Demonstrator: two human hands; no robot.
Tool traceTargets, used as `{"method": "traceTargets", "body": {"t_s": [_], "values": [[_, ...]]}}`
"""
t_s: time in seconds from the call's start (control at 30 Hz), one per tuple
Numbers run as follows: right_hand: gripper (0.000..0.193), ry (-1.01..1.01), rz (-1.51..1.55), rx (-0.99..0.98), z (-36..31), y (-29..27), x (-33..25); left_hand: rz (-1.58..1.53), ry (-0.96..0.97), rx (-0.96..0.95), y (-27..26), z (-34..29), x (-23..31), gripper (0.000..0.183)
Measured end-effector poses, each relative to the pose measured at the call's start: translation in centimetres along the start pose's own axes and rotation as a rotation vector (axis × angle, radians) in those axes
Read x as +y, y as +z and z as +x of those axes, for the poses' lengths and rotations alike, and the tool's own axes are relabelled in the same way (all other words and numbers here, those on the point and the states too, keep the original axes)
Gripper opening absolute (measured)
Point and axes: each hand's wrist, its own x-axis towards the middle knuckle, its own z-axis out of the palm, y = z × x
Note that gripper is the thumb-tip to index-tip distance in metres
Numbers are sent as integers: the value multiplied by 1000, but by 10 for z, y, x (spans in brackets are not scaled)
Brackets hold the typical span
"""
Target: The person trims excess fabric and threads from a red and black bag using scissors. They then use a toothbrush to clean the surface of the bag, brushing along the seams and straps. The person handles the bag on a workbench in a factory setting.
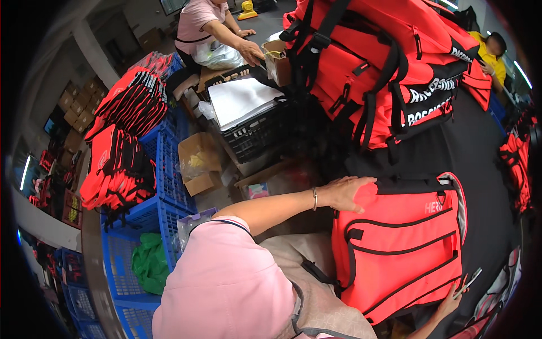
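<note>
A red backpack (403, 248) with black-edged zips lies in front of me on the black tabletop. Its far right edge is open and shows a pale grey lining. My left hand (342, 194) grips the far left corner, with red fabric bulging between fingers and thumb. At the near right edge, my right hand (450, 303) holds a slim tool that looks like thread snips (470, 281), its tips pointing away from me. The right hand's fingers are partly hidden by the bag's edge.
Red and black bags (384, 73) are piled beyond the backpack. Blue crates (169, 164) bear stacked red pieces (118, 164) at left. Papers (243, 101) lie on a black crate (254, 135), near an open carton (200, 161). A person in pink (197, 25) reaches across; another wears yellow (491, 59).
</note>
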Motion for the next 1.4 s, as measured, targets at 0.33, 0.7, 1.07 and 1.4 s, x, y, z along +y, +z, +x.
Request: {"method": "traceTargets", "body": {"t_s": [0.33, 0.7, 1.07, 1.4], "values": [[56, 21, 263, 223, -38, -5, -31, 302, 634, 302, 13, 38, 149, 44], [46, 218, 353, 244, -59, -6, -57, 375, 970, -52, 215, 161, 245, 97], [44, 155, 225, -23, -55, -10, -56, 310, 920, -334, 217, 123, 175, 79], [20, -513, -269, -88, -55, -74, -78, 221, 923, -327, 220, 128, 169, 76]]}}
